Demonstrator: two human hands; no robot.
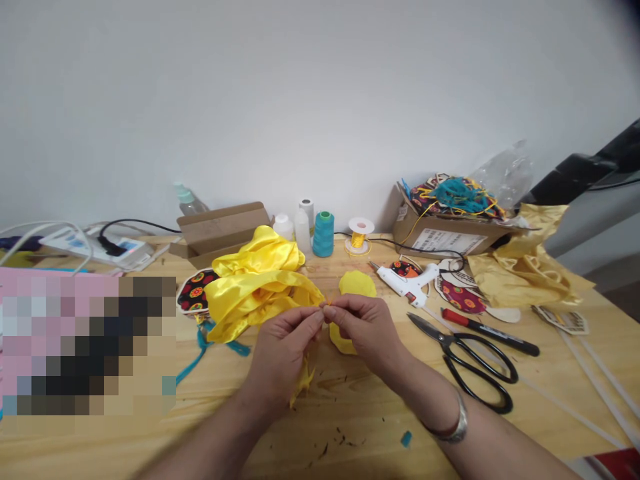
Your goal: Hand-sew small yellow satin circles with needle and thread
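Observation:
My left hand (283,350) and my right hand (363,327) meet over the middle of the wooden table (350,427), fingers pinched together on a small piece of yellow fabric (303,383) that hangs below my left hand. A heap of shiny yellow satin (257,287) lies just behind my left hand. A round yellow fabric piece (357,284) sits behind my right hand, and another shows under it. A metal bangle is on my right wrist.
Black scissors (470,360), a white glue gun (407,281), a red-and-black pen (487,331) lie to the right. Thread spools (323,233) and bottles stand at the back. Cardboard boxes (220,230), gold fabric (525,267), patterned cut-outs (195,291), a power strip (107,248) lie around.

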